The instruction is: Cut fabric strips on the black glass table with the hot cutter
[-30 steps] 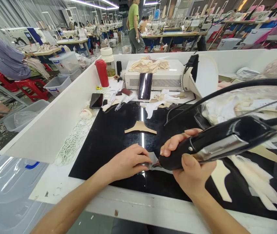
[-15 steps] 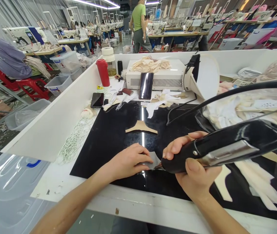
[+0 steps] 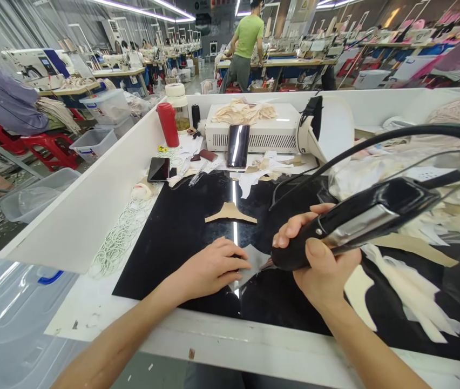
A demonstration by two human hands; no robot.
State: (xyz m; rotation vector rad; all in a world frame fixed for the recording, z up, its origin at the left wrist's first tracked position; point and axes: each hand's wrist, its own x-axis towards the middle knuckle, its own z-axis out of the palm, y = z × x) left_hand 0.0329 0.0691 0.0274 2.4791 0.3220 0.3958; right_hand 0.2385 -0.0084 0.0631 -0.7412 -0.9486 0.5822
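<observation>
My right hand is closed around a black corded hand tool with a silver metal lever along its side. Its thin metal tip touches the right edge of a small grey sheer piece on the black board. Stretched out flat, the fingers of my left hand press on the left part of that piece and hide some of it. Beyond both hands lies a tan curved piece. Cream fabric strips and a cream cut piece lie right of my right hand.
Thin pale-green cord is heaped at left. A phone leans against a white vented box, near a red cup and a jar. A thick black cable arches over piled fabric. White side walls border the table.
The tool has been raised and shifted slightly, and more of the grey piece shows between my hands. My left hand stays on it. The person in green has moved right in the background.
</observation>
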